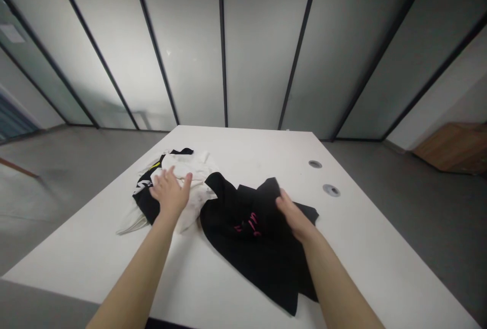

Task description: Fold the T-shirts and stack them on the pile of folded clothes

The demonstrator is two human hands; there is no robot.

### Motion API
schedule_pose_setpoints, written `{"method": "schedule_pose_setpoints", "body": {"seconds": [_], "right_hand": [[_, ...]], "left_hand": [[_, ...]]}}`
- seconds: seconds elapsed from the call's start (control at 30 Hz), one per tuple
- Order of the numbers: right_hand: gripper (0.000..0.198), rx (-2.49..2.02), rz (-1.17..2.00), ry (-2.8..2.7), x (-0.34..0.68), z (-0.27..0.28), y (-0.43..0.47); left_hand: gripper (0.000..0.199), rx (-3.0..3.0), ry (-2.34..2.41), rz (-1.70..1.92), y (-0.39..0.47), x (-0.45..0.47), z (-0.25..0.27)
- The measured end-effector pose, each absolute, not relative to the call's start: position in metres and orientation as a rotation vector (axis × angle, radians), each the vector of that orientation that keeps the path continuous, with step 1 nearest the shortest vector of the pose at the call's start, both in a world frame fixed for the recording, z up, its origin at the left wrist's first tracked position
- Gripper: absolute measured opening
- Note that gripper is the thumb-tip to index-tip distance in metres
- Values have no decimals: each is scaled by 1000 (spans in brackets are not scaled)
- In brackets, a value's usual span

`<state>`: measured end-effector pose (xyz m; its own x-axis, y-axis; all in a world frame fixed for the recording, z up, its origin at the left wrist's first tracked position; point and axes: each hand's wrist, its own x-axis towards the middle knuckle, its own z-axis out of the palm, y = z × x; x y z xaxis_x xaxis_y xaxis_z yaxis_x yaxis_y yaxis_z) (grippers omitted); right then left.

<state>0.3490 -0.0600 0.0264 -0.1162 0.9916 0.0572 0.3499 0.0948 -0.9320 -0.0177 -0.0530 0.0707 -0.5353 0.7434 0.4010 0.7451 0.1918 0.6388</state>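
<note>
A black garment [262, 253] with pink lettering lies rumpled on the white table, its upper part bunched and raised. My right hand [294, 215] grips its upper right edge, fingers partly hidden by the cloth. My left hand [172, 194] has its fingers spread and holds nothing. It hovers over or rests on a heap of white clothing [203, 171]; contact cannot be made out. In the same heap, a black piece [146, 202] with white and yellow marks lies to the left of that hand.
The white table [247, 151] has two round cable grommets, a far one [315, 164] and a nearer one [331, 190], along its right side. Frosted glass panels [258, 55] with dark frames stand behind it. A wooden piece [452, 149] is on the right.
</note>
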Motion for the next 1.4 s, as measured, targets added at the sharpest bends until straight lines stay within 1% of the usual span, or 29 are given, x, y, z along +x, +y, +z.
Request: {"method": "schedule_pose_setpoints", "body": {"seconds": [0.03, 0.07, 0.1, 0.13, 0.17, 0.2, 0.23, 0.27, 0.3, 0.37, 0.43, 0.47, 0.5, 0.57, 0.6, 0.63, 0.67, 0.73, 0.8, 0.83, 0.9, 1.03, 1.07, 1.13, 1.17, 1.2, 1.3, 1.33, 1.4], "right_hand": [[92, -1390, 1034, -1765, 338, 26, -66], [99, -1423, 980, -1942, 328, 25, -72], [104, -1452, 903, -2095, 318, 26, -78], [100, -1479, 797, -2209, 309, 26, -83], [90, -1503, 691, -2280, 302, 27, -87], [75, -1526, 609, -2310, 297, 29, -89], [60, -1545, 560, -2313, 293, 29, -90], [48, -1553, 543, -2302, 292, 30, -89], [42, -1552, 547, -2286, 292, 30, -87], [40, -1546, 571, -2246, 296, 28, -82], [41, -1545, 579, -2211, 300, 26, -77], [42, -1543, 577, -2201, 302, 25, -76], [41, -1541, 574, -2197, 303, 24, -75], [39, -1541, 564, -2209, 303, 22, -74], [38, -1544, 555, -2222, 303, 22, -74], [38, -1547, 542, -2236, 302, 22, -75], [39, -1552, 527, -2247, 302, 21, -75], [42, -1560, 503, -2260, 300, 20, -76], [43, -1562, 496, -2260, 300, 19, -76], [44, -1562, 497, -2259, 300, 19, -76], [44, -1559, 498, -2257, 301, 18, -76], [42, -1538, 490, -2244, 301, 16, -76], [40, -1529, 486, -2239, 302, 16, -76], [37, -1507, 486, -2221, 303, 16, -75], [33, -1492, 492, -2208, 304, 16, -74], [29, -1472, 508, -2191, 305, 16, -73], [14, -1376, 655, -2103, 309, 17, -70], [13, -1340, 735, -2056, 310, 18, -69], [18, -1270, 910, -1938, 313, 20, -67]], "left_hand": [[74, -1376, -2550, -1140, -44, -33, 72], [77, -1329, -2678, -961, -36, -46, 71], [71, -1344, -2761, -806, -30, -56, 70], [59, -1411, -2789, -696, -26, -62, 68], [46, -1518, -2759, -650, -25, -65, 66], [37, -1647, -2670, -675, -25, -63, 63], [32, -1784, -2533, -754, -28, -57, 61], [30, -1928, -2370, -852, -32, -49, 58], [28, -2082, -2196, -942, -37, -39, 56], [24, -2375, -1880, -1048, -47, -18, 53], [22, -2491, -1770, -1048, -53, -7, 51], [27, -2415, -1833, -1025, -53, -8, 51], [38, -2243, -1964, -986, -51, -12, 50], [66, -1737, -2297, -834, -41, -32, 49], [75, -1503, -2459, -728, -35, -46, 49], [76, -1348, -2613, -615, -28, -60, 48], [71, -1270, -2748, -512, -23, -73, 47], [53, -1273, -2899, -368, -15, -92, 45], [35, -1411, -2853, -329, -14, -98, 44], [30, -1490, -2784, -350, -15, -97, 43], [27, -1630, -2652, -484, -19, -88, 42], [25, -1806, -2410, -1002, -27, -61, 35], [28, -1842, -2364, -1080, -28, -55, 33], [46, -1915, -2388, -1111, -28, -48, 29], [51, -1938, -2451, -1094, -28, -47, 28], [50, -1947, -2519, -1089, -26, -49, 29], [29, -1863, -2545, -1256, -18, -70, 43], [26, -1801, -2484, -1353, -14, -81, 52], [27, -1650, -2343, -1531, -8, -107, 73]]}}
